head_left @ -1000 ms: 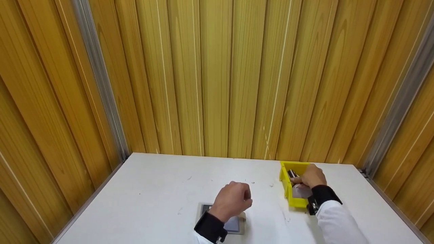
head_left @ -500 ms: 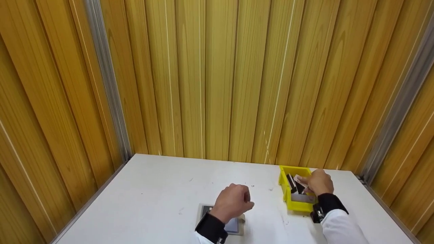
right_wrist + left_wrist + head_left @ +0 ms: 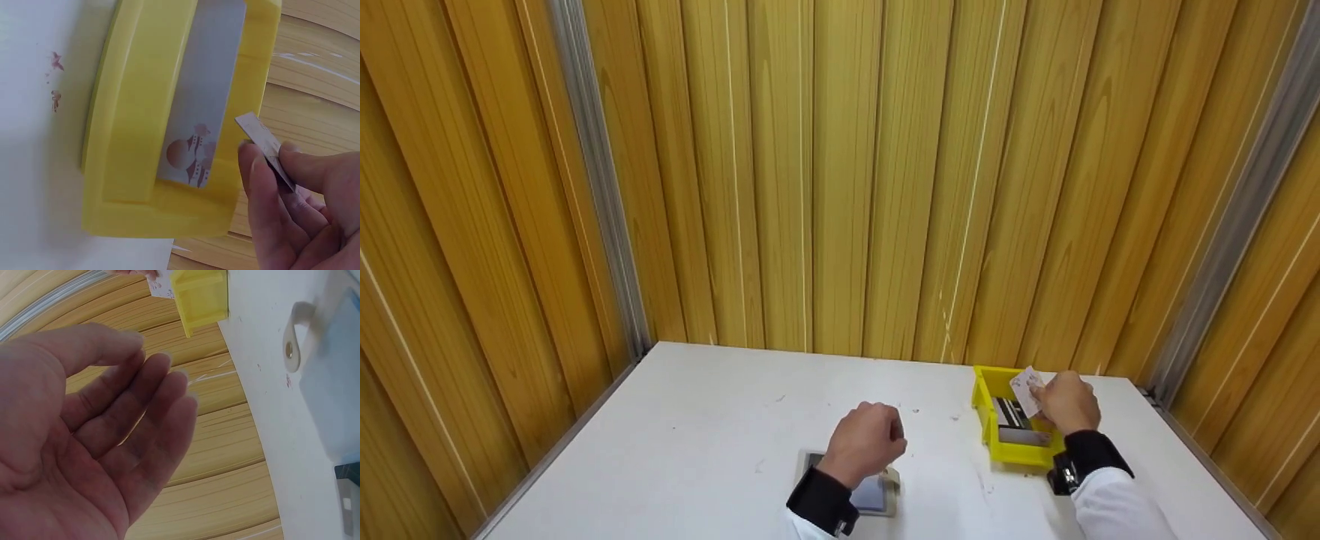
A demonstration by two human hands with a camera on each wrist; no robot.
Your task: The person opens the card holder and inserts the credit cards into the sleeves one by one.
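Between thumb and fingers, my right hand (image 3: 1069,405) pinches a small pale pink printed card (image 3: 1024,390), tilted up at the right side of a yellow bin (image 3: 1020,454). In the right wrist view the card (image 3: 260,134) shows nearly edge-on. Inside the bin lie a black-and-white striped item (image 3: 1009,412) and a pale piece (image 3: 205,84) printed with reddish towers and a disc. My left hand (image 3: 861,442) hangs over a flat case (image 3: 874,501), fingers loosely curled around nothing. That case has a bluish panel (image 3: 334,382) and a beige snap strap (image 3: 292,349); the hand hides part of it.
The bin stands on a white table (image 3: 720,427), near its far right corner. Wood-patterned walls (image 3: 840,187) rise behind and at both sides, with metal posts (image 3: 607,172) at the corners. Small marks dot the tabletop.
My right hand has come up from inside the bin to its right side, bringing the card up into view. The left hand stays over the case.
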